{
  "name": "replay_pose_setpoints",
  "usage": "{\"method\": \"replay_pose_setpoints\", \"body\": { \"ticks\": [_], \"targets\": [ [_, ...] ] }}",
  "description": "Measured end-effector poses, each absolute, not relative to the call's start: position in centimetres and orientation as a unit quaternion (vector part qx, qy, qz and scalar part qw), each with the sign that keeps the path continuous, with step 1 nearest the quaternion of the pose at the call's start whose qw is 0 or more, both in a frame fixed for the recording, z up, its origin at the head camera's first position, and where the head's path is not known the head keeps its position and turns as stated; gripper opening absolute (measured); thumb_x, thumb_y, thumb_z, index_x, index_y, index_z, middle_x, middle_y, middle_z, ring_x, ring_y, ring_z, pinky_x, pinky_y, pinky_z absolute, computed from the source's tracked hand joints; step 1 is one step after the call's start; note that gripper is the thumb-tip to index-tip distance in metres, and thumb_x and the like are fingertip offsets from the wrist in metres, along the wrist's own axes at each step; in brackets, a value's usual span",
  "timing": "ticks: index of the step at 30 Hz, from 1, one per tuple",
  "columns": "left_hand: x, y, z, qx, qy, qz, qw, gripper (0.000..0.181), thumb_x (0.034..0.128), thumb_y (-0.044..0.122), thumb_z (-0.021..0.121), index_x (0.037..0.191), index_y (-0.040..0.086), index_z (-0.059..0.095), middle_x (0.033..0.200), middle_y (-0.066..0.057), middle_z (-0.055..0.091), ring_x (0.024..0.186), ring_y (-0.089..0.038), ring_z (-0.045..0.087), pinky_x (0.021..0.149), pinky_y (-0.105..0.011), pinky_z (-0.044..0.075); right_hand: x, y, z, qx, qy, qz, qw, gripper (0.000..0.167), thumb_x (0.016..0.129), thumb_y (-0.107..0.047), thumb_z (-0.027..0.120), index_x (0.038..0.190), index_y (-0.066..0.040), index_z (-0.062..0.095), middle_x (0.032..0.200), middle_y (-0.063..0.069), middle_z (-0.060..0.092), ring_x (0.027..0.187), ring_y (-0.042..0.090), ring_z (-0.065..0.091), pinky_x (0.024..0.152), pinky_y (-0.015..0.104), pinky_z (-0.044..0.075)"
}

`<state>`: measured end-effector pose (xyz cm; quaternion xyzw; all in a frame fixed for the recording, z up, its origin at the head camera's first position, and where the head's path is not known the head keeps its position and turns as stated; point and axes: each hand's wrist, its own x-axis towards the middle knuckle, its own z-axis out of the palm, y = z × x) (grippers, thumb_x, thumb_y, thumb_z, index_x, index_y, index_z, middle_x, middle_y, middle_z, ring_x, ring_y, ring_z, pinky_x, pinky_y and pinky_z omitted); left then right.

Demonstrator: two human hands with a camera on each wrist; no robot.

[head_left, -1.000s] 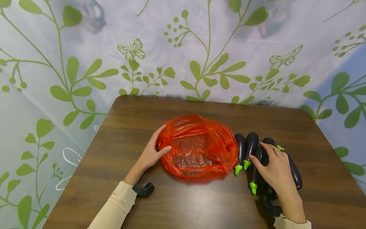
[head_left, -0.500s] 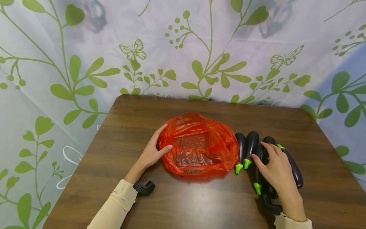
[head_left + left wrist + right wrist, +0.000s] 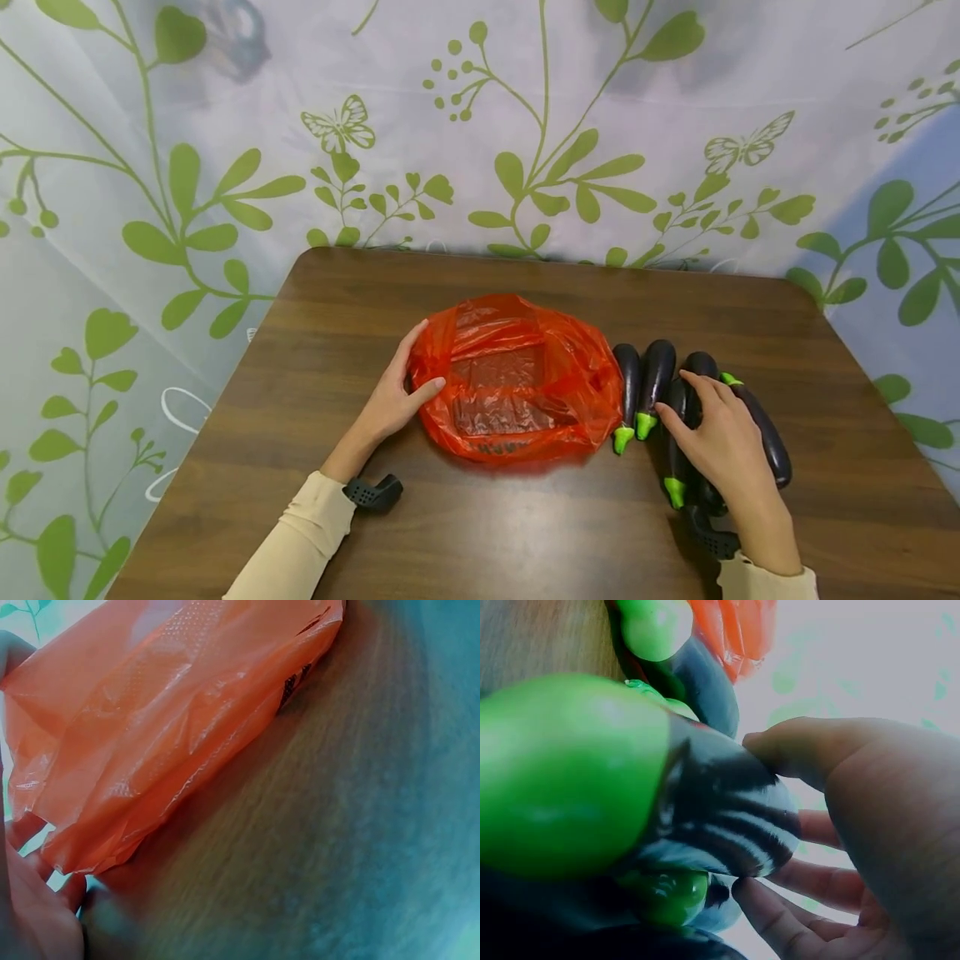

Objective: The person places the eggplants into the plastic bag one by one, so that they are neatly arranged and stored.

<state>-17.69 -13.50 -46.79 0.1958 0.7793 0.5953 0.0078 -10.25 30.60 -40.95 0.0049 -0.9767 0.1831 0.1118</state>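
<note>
In the head view, a red plastic bag (image 3: 496, 367) lies spread on the brown table. My left hand (image 3: 392, 392) touches its left side, thumb and fingers apart; the left wrist view shows fingertips against the bag (image 3: 150, 735). Several dark eggplants (image 3: 657, 377) with green stems lie to the right of the bag. My right hand (image 3: 727, 442) is over the right-hand group, partly hiding it, fingers loosely bent. In the right wrist view, its thumb and fingers are around one eggplant (image 3: 720, 802) with no firm grip visible.
The wooden table (image 3: 480, 533) has rounded far corners and meets a patterned cloth backdrop (image 3: 420, 108). Two eggplants lie side by side against the bag's right side. Black wrist mounts (image 3: 372, 493) sit by both cuffs.
One eggplant beside my right thumb has its green stem end shifted slightly right. Both hands and the bag stay nearly where they were; the head view has shifted a little.
</note>
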Motion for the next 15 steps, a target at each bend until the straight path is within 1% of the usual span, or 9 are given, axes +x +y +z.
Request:
{"method": "replay_pose_setpoints", "body": {
  "ticks": [4, 11, 15],
  "targets": [
    [-17.7, -13.7, -46.8, 0.193, 0.781, 0.594, 0.009, 0.084, 0.0961, 0.026, 0.07, 0.164, 0.035, 0.02, 0.17, 0.002, 0.023, 0.154, -0.028, 0.03, 0.121, -0.054, 0.032, -10.0, 30.3, -40.8, -0.003, -0.975, 0.188, 0.115, 0.064, 0.092, -0.03, 0.076, 0.142, 0.002, 0.054, 0.139, 0.037, 0.052, 0.121, 0.059, 0.05, 0.094, 0.077, 0.042],
    [-17.8, -13.5, -46.2, 0.187, 0.784, 0.593, 0.003, 0.081, 0.0972, 0.027, 0.069, 0.163, 0.035, 0.023, 0.169, 0.003, 0.026, 0.152, -0.028, 0.034, 0.119, -0.053, 0.036, -9.9, 30.3, -39.9, 0.01, -0.971, 0.186, 0.147, 0.062, 0.09, -0.026, 0.077, 0.142, 0.0, 0.055, 0.137, 0.035, 0.055, 0.11, 0.055, 0.055, 0.087, 0.074, 0.046],
    [-17.6, -13.6, -46.2, 0.186, 0.782, 0.595, 0.0, 0.079, 0.0986, 0.025, 0.067, 0.164, 0.03, 0.023, 0.17, 0.001, 0.025, 0.153, -0.029, 0.032, 0.119, -0.053, 0.035, -9.9, 30.1, -39.6, 0.015, -0.969, 0.191, 0.157, 0.061, 0.09, -0.025, 0.076, 0.142, -0.001, 0.055, 0.136, 0.035, 0.055, 0.11, 0.056, 0.054, 0.087, 0.075, 0.044]
  ]
}}
